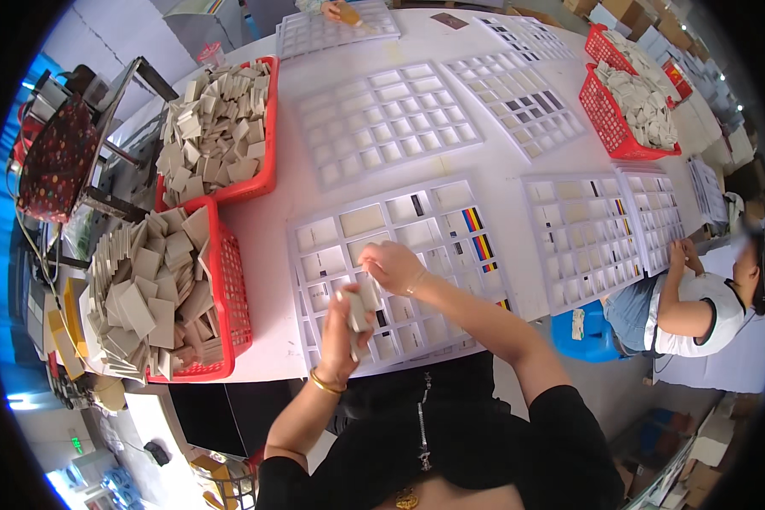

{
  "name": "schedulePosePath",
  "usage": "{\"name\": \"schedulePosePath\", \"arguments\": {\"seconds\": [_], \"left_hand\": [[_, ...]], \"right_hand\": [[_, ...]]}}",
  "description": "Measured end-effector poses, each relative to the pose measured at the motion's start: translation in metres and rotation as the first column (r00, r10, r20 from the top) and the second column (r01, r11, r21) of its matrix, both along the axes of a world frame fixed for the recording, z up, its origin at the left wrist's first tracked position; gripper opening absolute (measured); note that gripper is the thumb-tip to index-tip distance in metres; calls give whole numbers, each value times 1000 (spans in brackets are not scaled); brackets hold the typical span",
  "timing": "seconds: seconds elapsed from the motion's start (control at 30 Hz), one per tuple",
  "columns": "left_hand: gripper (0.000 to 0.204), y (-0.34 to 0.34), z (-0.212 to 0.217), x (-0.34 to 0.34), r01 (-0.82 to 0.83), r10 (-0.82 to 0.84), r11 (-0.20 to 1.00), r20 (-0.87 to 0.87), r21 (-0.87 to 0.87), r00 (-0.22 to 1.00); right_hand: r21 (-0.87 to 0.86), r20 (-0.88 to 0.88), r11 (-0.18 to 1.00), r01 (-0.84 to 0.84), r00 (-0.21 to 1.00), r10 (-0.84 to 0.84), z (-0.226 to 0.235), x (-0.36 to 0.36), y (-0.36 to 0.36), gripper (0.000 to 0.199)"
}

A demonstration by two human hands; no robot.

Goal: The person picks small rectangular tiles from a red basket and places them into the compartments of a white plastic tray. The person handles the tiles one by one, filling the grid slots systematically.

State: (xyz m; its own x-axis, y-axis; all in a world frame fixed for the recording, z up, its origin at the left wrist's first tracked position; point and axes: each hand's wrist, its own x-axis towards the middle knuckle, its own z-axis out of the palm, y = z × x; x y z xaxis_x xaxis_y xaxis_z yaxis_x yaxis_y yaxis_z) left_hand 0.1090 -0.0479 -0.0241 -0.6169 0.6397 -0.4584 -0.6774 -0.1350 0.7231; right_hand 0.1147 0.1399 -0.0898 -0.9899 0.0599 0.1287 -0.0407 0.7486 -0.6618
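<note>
Tiles, pale and flat, make up the stack [356, 313] in the left hand [338, 340], held above the near edge of the white compartment tray [320, 233] with the thumb and fingers closed around it. The right hand [393, 268] hangs over the tray's middle, just beyond the stack, its fingers curled inward toward the thumb; whether a tile is pinched between the tips I cannot tell, since the hand hides them. The step looks like setting tiles one by one into the compartments. To do it well, the left grip should be snug but not crushing, so that a single tile can slide off the top without the rest fanning out. Keeping the stack low and close to the compartment being filled would shorten each reach — and it should stay clear of the dividers, which a sleeve or wrist could knock. A tile is best lowered flat and squared to the walls; one beige piece [361, 221] fills its compartment near the far edge, a useful guide to the fit. More loose tiles [144, 297] heap in the near red basket [234, 289] at the left, handy for refilling.
</note>
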Motion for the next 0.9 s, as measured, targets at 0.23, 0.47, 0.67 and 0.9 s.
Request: {"name": "schedulePosePath", "arguments": {"seconds": [0.23,0.47,0.67,0.9], "left_hand": [[16,-29,-29,56,-18,22,993,29,-116,999],[16,-34,-35,66,9,-9,998,14,-55,1000],[18,-44,-35,69,-87,94,994,111,-67,989],[21,-52,-39,68,-85,85,996,256,-10,963]], "right_hand": [[-590,197,807,-20,966,168,40,88,-32,26],[-691,244,664,288,956,-160,10,105,-18,23],[-371,-36,905,208,971,-238,9,48,6,18],[-272,109,962,-18,993,49,-7,-2,3,12]]}}
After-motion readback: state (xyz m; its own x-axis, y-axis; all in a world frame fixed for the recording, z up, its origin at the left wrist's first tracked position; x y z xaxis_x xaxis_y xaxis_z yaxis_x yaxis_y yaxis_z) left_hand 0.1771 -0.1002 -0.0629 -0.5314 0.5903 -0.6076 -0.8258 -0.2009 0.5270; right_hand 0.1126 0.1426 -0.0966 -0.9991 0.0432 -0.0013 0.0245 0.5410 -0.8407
